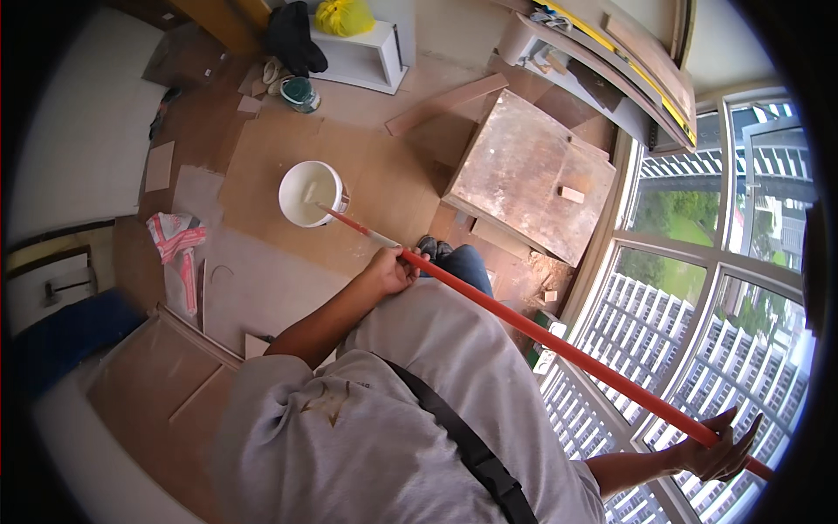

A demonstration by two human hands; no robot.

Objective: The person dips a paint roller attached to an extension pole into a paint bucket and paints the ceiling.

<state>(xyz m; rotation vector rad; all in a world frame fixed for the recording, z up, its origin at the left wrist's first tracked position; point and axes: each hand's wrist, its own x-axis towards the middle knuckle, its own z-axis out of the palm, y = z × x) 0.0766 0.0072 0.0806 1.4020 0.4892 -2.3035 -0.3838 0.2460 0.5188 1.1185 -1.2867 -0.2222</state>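
Pole, long and red, points ahead-left from nearer, gripping left hand into round white plastic bucket; right hand, fingers spread, cradles it

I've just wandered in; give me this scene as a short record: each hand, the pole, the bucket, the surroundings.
Left hand: the left hand is closed around the long red pole, nearer its bucket end
Right hand: the right hand is against the pole near the windows, fingers extended
Pole tip: at the mouth of the round white plastic bucket; contact inside unclear
Bucket: upright on the flat brown floor sheet
Beyond: knotted yellow plastic bag on a white box-shaped unit
Person's right: large metal-framed windows
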